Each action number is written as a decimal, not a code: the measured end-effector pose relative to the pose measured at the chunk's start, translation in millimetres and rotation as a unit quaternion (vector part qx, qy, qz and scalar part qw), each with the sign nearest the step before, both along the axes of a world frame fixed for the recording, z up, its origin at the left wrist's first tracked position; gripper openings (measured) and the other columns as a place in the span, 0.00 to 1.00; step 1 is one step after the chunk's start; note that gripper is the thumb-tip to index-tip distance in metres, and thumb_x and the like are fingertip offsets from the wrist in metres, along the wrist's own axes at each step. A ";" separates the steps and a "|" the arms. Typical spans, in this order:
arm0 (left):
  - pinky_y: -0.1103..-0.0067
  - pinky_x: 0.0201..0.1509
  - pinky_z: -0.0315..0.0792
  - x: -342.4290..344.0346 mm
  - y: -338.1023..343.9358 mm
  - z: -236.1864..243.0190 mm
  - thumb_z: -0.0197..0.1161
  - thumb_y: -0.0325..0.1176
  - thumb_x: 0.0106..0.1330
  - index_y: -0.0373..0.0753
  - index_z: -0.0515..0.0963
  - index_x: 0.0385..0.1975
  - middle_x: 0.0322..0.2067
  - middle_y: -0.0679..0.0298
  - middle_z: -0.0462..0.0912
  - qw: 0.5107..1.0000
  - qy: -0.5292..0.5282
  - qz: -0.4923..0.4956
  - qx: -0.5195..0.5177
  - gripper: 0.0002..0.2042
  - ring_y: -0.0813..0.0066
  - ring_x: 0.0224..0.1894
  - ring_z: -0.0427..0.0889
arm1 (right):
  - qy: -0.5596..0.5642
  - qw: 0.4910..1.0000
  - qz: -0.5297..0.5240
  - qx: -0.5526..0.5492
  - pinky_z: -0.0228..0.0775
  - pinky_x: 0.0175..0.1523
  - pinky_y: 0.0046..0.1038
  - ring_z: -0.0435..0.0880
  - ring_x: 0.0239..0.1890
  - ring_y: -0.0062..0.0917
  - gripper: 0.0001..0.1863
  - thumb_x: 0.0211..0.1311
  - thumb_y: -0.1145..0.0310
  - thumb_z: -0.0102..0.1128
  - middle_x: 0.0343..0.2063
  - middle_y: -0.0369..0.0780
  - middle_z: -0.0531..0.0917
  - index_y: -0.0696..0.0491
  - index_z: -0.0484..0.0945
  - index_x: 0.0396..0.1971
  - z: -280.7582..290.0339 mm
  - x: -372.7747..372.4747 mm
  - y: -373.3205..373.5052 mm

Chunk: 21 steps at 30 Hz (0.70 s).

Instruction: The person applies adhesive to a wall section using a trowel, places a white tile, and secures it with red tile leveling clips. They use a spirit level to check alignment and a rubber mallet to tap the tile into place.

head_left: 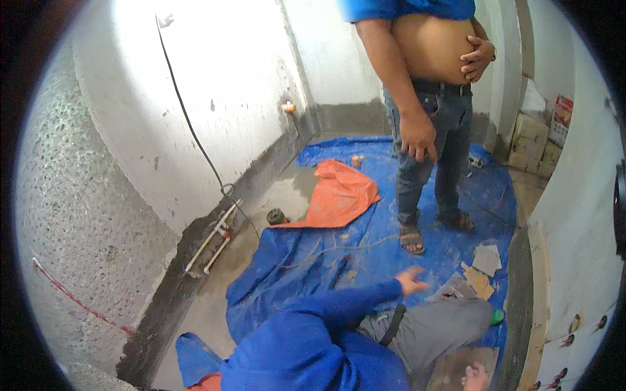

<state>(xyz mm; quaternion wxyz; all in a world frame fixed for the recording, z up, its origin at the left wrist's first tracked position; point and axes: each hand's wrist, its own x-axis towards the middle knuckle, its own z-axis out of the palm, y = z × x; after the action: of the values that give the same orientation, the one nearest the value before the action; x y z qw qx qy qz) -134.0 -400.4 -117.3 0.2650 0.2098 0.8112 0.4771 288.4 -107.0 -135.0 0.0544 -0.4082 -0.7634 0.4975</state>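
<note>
Neither of my hands is in view. Below me a crouched co-worker (313,345) in a blue top and grey trousers has one hand (412,280) outstretched over a blue tarp (352,254), the other low at the right beside a brownish board (450,365). A second person (427,91) stands on the tarp in jeans and sandals, belly bare, one hand on it and the other hanging. Offcuts (486,259) lie by the tarp's right side. An orange sheet (342,192) lies at the tarp's left, near a dark round object (275,217).
White pipes (207,251) lie along the left wall's base (169,293), under a hanging black cable (189,117). A red hose (78,300) crosses the rough wall at far left. Cardboard boxes (528,146) are stacked at back right; small red-and-black clips (567,340) stud the right wall.
</note>
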 end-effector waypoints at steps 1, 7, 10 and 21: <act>0.71 0.46 0.82 -20.2 -46.2 -22.0 0.76 0.49 0.60 0.39 0.61 0.73 0.45 0.50 0.88 0.990 -0.079 0.111 -0.022 0.44 0.67 0.42 0.87 | -0.002 1.000 0.001 0.000 0.73 0.34 0.26 0.79 0.27 0.22 0.21 0.71 0.60 0.66 0.34 0.40 0.84 0.53 0.78 0.59 6.7 -1.8 -3.4; 0.69 0.43 0.82 -77.2 -330.1 -25.9 0.75 0.47 0.58 0.37 0.67 0.67 0.41 0.50 0.87 0.718 -0.078 0.683 -0.107 0.40 0.62 0.39 0.87 | 0.011 1.000 -0.003 0.000 0.73 0.33 0.26 0.79 0.27 0.20 0.21 0.70 0.61 0.67 0.32 0.38 0.84 0.53 0.79 0.58 14.7 -2.1 -12.1; 0.67 0.46 0.81 -71.6 -419.3 26.7 0.74 0.47 0.58 0.36 0.70 0.64 0.43 0.49 0.87 0.602 -0.018 0.798 -0.004 0.37 0.58 0.42 0.87 | 0.017 0.999 0.021 0.020 0.73 0.32 0.26 0.78 0.25 0.21 0.21 0.70 0.62 0.67 0.31 0.39 0.84 0.53 0.79 0.58 2.4 2.9 -7.1; 0.62 0.60 0.78 -64.5 -339.7 -27.5 0.73 0.54 0.53 0.40 0.85 0.51 0.50 0.49 0.87 0.828 -0.081 0.394 -0.390 0.30 0.54 0.54 0.86 | 0.040 0.996 0.039 0.066 0.72 0.30 0.25 0.78 0.24 0.20 0.20 0.69 0.63 0.68 0.29 0.38 0.83 0.53 0.80 0.57 -9.0 10.0 -1.0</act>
<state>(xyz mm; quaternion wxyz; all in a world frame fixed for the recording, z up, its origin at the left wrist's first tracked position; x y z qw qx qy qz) -198.5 -740.1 -144.8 0.1788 -0.2879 0.9193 0.2000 298.4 -108.0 -144.0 0.0920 -0.3535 -0.8070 0.4641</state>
